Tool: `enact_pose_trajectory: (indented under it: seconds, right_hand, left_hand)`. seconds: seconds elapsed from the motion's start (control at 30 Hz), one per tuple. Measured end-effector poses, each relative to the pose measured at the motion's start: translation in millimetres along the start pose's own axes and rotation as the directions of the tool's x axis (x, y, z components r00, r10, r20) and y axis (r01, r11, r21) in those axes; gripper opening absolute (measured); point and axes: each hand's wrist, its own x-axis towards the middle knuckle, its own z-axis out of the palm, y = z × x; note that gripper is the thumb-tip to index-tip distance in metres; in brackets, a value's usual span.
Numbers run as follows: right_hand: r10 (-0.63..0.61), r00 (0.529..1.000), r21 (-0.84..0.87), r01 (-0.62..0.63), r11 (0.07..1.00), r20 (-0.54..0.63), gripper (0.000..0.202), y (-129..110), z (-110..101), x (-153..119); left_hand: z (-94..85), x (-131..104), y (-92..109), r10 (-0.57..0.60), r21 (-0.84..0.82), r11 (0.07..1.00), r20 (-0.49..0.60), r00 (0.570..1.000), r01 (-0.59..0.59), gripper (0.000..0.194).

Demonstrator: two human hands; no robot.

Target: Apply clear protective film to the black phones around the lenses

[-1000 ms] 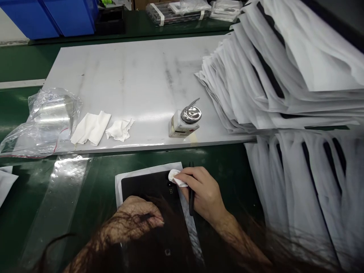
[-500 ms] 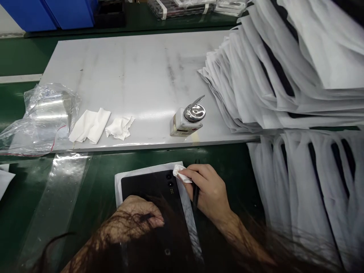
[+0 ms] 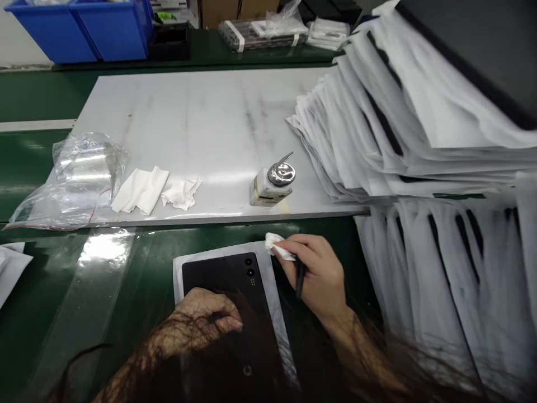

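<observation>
A black tablet-like panel [image 3: 226, 274] with two round lenses at its top right corner lies on a white sheet [image 3: 272, 305]. My left hand [image 3: 210, 313] rests on the panel's left part, its fingers curled and partly covered by strands of hair; nothing can be made out in it. Off the panel's upper right corner, my right hand [image 3: 316, 271] pinches a folded white wipe [image 3: 274, 243] between thumb and index finger. A thin black tool [image 3: 299, 275] is also held in that hand, pointing down across the palm.
On a grey board [image 3: 188, 123] stand a pump-top bottle [image 3: 268, 187], crumpled wipes [image 3: 182, 193] and a clear plastic bag [image 3: 84, 179]. White-sleeved dark panels [image 3: 361, 134] pile up at the right; more sleeves [image 3: 440, 268] stand below. Blue bins [image 3: 117, 33] are at the back left.
My right hand with the wipe has moved right, away from the panel's lens corner. My left hand has stayed on the panel. The view has tilted up slightly, showing more of the back.
</observation>
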Motion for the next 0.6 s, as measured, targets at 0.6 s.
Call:
enact_pose_trajectory:
  seconds: [0.6]
  right_hand:
    - [0.027, 0.967, -0.008, -0.030, 1.000, -0.253, 0.034, 16.0, 2.3, 99.4]
  left_hand:
    - [-8.4, 1.0, -3.5, -0.015, -0.199, 0.980, -0.186, 0.982, -0.023, 0.009]
